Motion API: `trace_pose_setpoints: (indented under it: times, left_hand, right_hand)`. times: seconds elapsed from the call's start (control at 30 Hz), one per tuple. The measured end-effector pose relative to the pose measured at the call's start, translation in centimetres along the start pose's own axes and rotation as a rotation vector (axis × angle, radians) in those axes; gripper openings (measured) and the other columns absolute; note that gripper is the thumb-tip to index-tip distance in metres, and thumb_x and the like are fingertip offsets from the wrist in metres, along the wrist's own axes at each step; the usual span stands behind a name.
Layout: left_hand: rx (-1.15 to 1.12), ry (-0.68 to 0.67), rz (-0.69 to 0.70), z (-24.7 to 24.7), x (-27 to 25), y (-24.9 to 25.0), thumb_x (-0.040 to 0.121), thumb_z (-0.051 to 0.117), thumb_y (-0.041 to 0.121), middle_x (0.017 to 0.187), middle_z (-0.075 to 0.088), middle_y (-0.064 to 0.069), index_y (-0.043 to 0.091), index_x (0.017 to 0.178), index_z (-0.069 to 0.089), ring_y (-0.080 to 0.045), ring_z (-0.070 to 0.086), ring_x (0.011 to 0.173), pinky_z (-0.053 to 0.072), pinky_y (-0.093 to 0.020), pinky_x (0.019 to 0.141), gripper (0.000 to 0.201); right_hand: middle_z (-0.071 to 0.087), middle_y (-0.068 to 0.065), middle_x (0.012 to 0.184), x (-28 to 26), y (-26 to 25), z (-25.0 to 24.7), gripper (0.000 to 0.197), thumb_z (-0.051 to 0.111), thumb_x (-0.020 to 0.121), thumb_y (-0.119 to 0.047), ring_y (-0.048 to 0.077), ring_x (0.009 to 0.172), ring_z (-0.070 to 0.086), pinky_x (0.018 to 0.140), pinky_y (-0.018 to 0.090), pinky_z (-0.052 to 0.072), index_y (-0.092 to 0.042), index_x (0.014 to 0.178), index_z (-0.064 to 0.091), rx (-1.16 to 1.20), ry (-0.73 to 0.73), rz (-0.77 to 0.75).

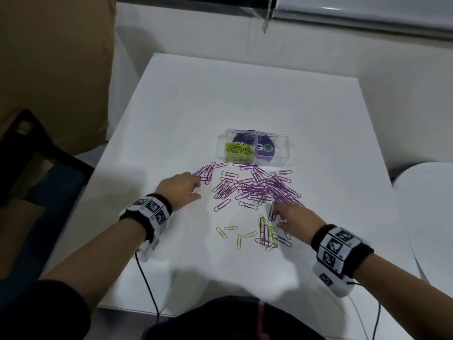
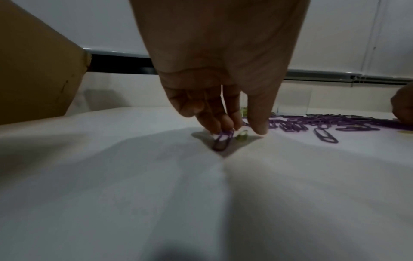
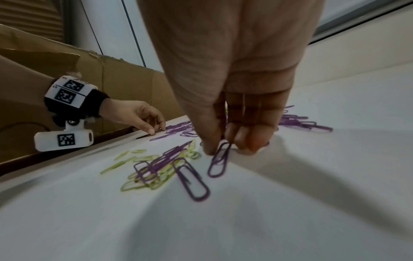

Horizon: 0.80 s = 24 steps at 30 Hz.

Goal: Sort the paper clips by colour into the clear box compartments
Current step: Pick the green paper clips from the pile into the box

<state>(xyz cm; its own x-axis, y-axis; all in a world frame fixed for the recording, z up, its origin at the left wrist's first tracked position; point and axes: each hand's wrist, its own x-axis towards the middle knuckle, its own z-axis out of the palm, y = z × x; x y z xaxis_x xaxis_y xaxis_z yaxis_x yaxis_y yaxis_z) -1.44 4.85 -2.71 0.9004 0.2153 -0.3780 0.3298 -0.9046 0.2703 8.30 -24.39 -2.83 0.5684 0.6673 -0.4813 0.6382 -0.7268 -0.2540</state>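
Note:
The clear box [image 1: 252,148] stands mid-table; its left compartment holds green clips [image 1: 239,150] and its right one shows only a purple label. A wide pile of purple clips [image 1: 259,187] lies in front of it. My left hand [image 1: 186,187] is at the pile's left edge. Its fingertips rest on one purple clip [image 2: 221,141], its thumb [image 2: 259,127] stands apart on the table, and a green clip [image 2: 242,136] lies between them. My right hand [image 1: 282,214] pinches a purple clip [image 3: 220,159] between thumb and forefinger, just above the table.
A small mixed heap of green and purple clips [image 1: 266,235] lies left of my right hand, with loose green clips [image 1: 236,235] further left. A cardboard box [image 1: 54,65] stands off the table's left side. Cables [image 1: 147,285] hang over the near edge.

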Motion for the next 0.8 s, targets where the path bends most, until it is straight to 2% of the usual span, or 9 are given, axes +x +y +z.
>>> trace_pose_setpoints:
  times: [0.1, 0.23, 0.37, 0.47, 0.53, 0.6, 0.67, 0.73, 0.8]
  left_hand:
    - [-0.016, 0.072, -0.031, 0.6, 0.1, 0.3, 0.092, 0.052, 0.028, 0.113, 0.056, -0.002, 0.017, 0.108, 0.059, -0.021, 0.057, 0.104, 0.041, -0.03, 0.08, 0.021]
    - [-0.053, 0.102, -0.076, 0.6, 0.3, 0.6, 0.093, 0.05, 0.023, 0.113, 0.055, -0.004, 0.014, 0.1, 0.062, -0.022, 0.054, 0.106, 0.044, -0.033, 0.084, 0.017]
    - [0.067, 0.074, 0.03, 0.7, 0.1, 1.0, 0.094, 0.049, 0.022, 0.117, 0.052, -0.005, 0.013, 0.104, 0.062, -0.022, 0.049, 0.11, 0.041, -0.031, 0.084, 0.018]
    - [0.047, 0.065, 0.122, 0.9, -0.3, 1.9, 0.095, 0.045, 0.019, 0.114, 0.056, -0.004, 0.011, 0.104, 0.06, -0.022, 0.05, 0.108, 0.039, -0.028, 0.085, 0.019]
    - [-0.071, 0.02, 0.133, 0.9, -0.9, 2.8, 0.095, 0.041, 0.016, 0.103, 0.058, -0.002, 0.015, 0.096, 0.056, -0.021, 0.053, 0.099, 0.039, -0.028, 0.081, 0.015]
    - [-0.164, -0.06, 0.142, 1.1, -1.3, 3.8, 0.095, 0.038, 0.013, 0.095, 0.055, 0.002, 0.02, 0.092, 0.049, -0.019, 0.052, 0.087, 0.038, -0.026, 0.073, 0.013]
    - [-0.208, -0.163, 0.168, 1.6, -1.7, 4.6, 0.095, 0.035, 0.006, 0.1, 0.056, 0.0, 0.018, 0.104, 0.05, -0.017, 0.05, 0.087, 0.036, -0.023, 0.068, 0.021]
    - [-0.226, -0.248, 0.198, 2.1, -2.0, 5.2, 0.094, 0.032, -0.002, 0.116, 0.056, -0.006, 0.013, 0.118, 0.049, -0.017, 0.051, 0.096, 0.036, -0.02, 0.074, 0.033]
    - [-0.218, -0.279, 0.222, 2.2, -2.4, 5.4, 0.092, 0.032, -0.002, 0.121, 0.054, -0.009, 0.01, 0.12, 0.05, -0.017, 0.051, 0.098, 0.036, -0.019, 0.08, 0.035]
  right_hand:
    - [0.06, 0.01, 0.114, 0.4, -0.6, 0.0, 0.022, 0.049, 0.092, -0.012, 0.026, 0.101, 0.057, 0.076, 0.028, 0.039, -0.008, 0.113, 0.052, 0.042, 0.062, 0.025]
    - [0.061, 0.008, 0.113, 1.2, -1.1, -0.9, 0.021, 0.046, 0.092, -0.011, 0.026, 0.102, 0.057, 0.078, 0.03, 0.044, -0.009, 0.111, 0.054, 0.058, 0.124, 0.073]
    - [0.061, 0.003, 0.107, 0.8, -1.4, -1.3, 0.017, 0.047, 0.092, -0.019, 0.023, 0.099, 0.057, 0.074, 0.031, 0.043, -0.013, 0.105, 0.056, 0.002, 0.168, 0.06]
    - [0.058, -0.001, 0.088, -0.1, -1.7, -0.7, 0.015, 0.047, 0.093, -0.027, 0.019, 0.08, 0.052, 0.067, 0.025, 0.036, -0.015, 0.089, 0.055, -0.021, 0.149, 0.075]
    - [0.054, -0.003, 0.083, -0.3, -2.1, -0.2, 0.017, 0.048, 0.092, -0.031, 0.016, 0.075, 0.048, 0.067, 0.025, 0.036, -0.018, 0.082, 0.05, -0.003, 0.139, 0.094]
    - [0.054, -0.002, 0.084, -0.1, -2.8, 0.2, 0.02, 0.049, 0.092, -0.034, 0.019, 0.076, 0.05, 0.068, 0.026, 0.038, -0.017, 0.084, 0.053, 0.016, 0.13, 0.12]
    - [0.06, 0.003, 0.093, 0.4, -3.5, 0.4, 0.022, 0.051, 0.092, -0.034, 0.023, 0.085, 0.058, 0.072, 0.028, 0.042, -0.013, 0.094, 0.058, 0.024, 0.118, 0.149]
    - [0.064, 0.005, 0.102, 0.9, -4.0, 0.5, 0.022, 0.051, 0.092, -0.03, 0.025, 0.093, 0.061, 0.077, 0.031, 0.046, -0.011, 0.099, 0.059, 0.046, 0.105, 0.181]
    - [0.066, 0.007, 0.104, 1.4, -4.3, 0.5, 0.02, 0.05, 0.092, -0.026, 0.026, 0.096, 0.061, 0.079, 0.031, 0.047, -0.01, 0.101, 0.06, 0.066, 0.076, 0.21]
